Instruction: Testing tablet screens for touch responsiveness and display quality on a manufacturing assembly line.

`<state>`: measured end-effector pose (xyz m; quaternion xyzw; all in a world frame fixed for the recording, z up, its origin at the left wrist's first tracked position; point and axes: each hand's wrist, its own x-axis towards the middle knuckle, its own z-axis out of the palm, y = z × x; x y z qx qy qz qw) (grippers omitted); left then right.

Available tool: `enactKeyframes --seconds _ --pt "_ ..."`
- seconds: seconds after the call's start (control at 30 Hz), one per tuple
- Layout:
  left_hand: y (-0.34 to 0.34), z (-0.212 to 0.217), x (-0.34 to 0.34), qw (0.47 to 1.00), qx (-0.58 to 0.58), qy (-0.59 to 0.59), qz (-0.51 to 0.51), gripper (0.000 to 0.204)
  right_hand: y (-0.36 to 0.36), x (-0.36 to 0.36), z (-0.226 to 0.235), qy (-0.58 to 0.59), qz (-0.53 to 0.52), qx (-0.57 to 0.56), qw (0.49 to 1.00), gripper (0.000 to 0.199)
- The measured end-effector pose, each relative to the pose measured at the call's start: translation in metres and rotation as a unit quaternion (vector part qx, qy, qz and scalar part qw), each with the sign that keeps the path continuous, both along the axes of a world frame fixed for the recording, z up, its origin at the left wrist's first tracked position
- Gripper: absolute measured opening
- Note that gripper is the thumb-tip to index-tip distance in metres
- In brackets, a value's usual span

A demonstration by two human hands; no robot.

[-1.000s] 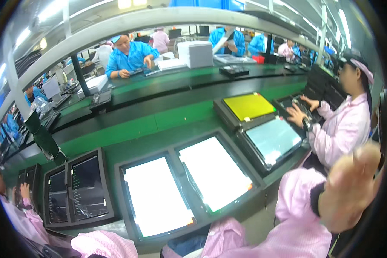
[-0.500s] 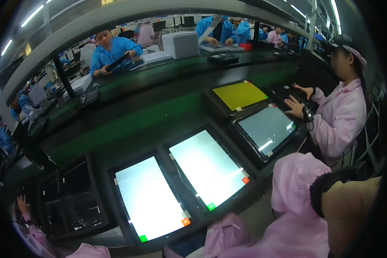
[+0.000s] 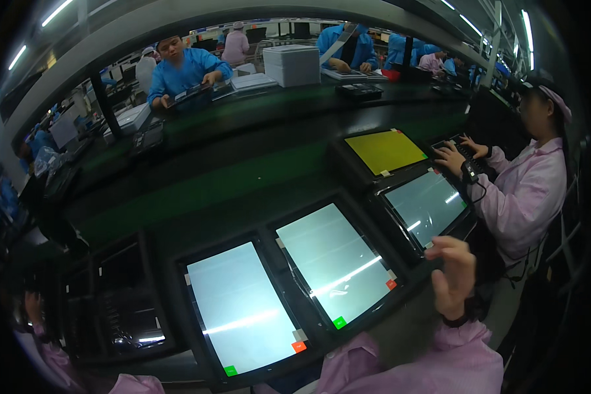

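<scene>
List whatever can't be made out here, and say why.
All in the head view:
Left hand: outside the picture.
Near frame edge of the right lit panel: partly covered by the right hand.
Red square on the left lit panel: print too small to read.
Dark panels at left: details lost in shadow.
Device at far right: partly covered by a co-worker's hand.

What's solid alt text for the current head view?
The wearer's right hand hovers half-open, apparently empty, to the right of two glowing white screens set side by side in a dark tray; the left hand is out of view. Beyond, a yellow screen and another pale screen lie near a pink-coated co-worker.
</scene>
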<state>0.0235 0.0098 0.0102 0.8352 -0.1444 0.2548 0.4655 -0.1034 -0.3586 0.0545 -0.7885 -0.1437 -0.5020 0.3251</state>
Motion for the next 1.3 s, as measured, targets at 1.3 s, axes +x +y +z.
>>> enactKeyframes --seconds 1.3 --pt "-0.004 0.020 -0.005 0.951 0.273 0.061 -0.134 0.034 0.018 0.024 -0.061 0.348 -0.013 -0.025 0.937 0.026"
